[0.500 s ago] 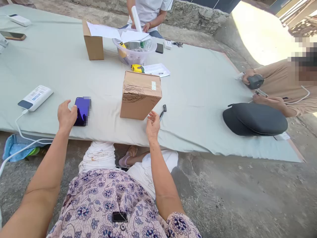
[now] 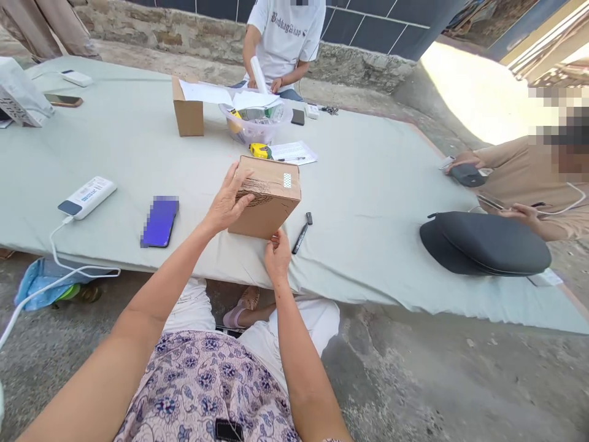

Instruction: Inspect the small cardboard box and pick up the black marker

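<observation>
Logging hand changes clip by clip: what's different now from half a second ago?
The left hand has left the phone and moved right to the box, its spread fingers on the box's left side and top. The right hand is now at the box's lower right corner; its exact grip is hidden. The view has shifted slightly. Box, marker and power bank stay about where they were.

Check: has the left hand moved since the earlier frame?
Yes: left hand went rightward, farther from the power bank, from beside the phone to the box.
</observation>
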A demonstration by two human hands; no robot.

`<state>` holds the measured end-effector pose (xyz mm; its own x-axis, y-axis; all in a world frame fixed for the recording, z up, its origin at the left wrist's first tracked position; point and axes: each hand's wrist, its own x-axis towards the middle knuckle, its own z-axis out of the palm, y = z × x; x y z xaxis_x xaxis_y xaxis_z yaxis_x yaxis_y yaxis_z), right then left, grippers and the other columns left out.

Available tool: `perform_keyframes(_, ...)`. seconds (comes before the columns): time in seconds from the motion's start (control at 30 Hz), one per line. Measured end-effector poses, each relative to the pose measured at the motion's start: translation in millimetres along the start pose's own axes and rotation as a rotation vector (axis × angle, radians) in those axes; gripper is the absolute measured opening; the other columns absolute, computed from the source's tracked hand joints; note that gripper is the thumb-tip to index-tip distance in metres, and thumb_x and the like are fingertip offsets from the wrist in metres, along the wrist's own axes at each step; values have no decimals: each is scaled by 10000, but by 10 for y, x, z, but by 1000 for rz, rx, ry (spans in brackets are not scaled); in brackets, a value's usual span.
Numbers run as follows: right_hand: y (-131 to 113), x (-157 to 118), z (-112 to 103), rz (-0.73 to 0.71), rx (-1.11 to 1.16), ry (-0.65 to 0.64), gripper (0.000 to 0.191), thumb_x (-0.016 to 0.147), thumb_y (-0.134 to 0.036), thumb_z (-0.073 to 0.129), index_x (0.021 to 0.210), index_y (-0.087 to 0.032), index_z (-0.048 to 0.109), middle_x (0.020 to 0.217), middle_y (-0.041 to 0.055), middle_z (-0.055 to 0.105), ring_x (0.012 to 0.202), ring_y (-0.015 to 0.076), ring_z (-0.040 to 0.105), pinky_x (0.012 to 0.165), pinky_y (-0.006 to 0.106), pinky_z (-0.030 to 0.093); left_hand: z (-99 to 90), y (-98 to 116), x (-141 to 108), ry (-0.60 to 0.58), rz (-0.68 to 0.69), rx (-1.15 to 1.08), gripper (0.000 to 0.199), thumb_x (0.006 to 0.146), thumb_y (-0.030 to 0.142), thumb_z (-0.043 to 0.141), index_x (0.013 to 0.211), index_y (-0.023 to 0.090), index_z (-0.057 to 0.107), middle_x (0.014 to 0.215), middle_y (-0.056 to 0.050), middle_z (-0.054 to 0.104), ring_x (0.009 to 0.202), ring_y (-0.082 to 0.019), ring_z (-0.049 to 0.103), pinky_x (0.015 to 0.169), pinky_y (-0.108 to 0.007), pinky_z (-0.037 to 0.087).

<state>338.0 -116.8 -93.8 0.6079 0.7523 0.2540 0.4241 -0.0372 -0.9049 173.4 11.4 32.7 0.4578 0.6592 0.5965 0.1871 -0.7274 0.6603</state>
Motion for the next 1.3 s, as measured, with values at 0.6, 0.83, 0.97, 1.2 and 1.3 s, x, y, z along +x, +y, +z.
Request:
perform_keyframes(0.6, -390, -32, -251, -225, 72, 172, 389, 915, -368, 529, 1276, -230, 574, 1263, 124, 590, 1140, 217, 585, 864, 372, 561, 0, -227, -259, 377, -240, -373, 570, 890, 650, 610, 1302, 257, 626, 1492, -115, 569, 1459, -281, 467, 1185, -414, 413)
perform_keyframes(0.83, -684, 279, -392, -434, -180, 243, 281, 963, -386, 507, 1163, -229, 627, 1192, 112, 578, 1175, 242, 559, 1069, 491, 459, 192, -433, -682, 212, -537, -150, 328, 942, 395, 492, 1143, 183, 641, 1244, -140, 692, 1172, -272, 650, 1062, -489, 508)
perform_keyframes(0.97, -564, 388, -284, -492, -240, 224, 258, 964, -397, 505, 1120, -221, 610, 1226, 129, 607, 1211, 260, 562, 1088, 513, 429, 135, -477, -948, 77, -561, 102, 177, 840, 256, 559, 952, 185, 676, 1296, -152, 669, 1314, -327, 554, 1182, -548, 384)
perform_keyframes(1.2, -481, 411, -247, -521, -208, 227, 289, 942, -433, 546, 1135, -222, 585, 1244, 137, 605, 1232, 271, 556, 1085, 523, 418, -42, -191, -734, 246, -527, -36, 399, 997, 377, 426, 1320, 194, 574, 1388, -145, 631, 1317, -271, 587, 1118, -468, 471)
perform_keyframes(1.3, -546, 429, -223, -515, -206, 272, 344, 911, -521, 597, 1078, -220, 581, 1186, 133, 610, 1185, 276, 569, 1071, 528, 428, -6, -9, -508, 294, -481, -153, 620, 949, 572, 559, 1449, 220, 457, 1512, -171, 516, 1415, -309, 502, 1123, -474, 463)
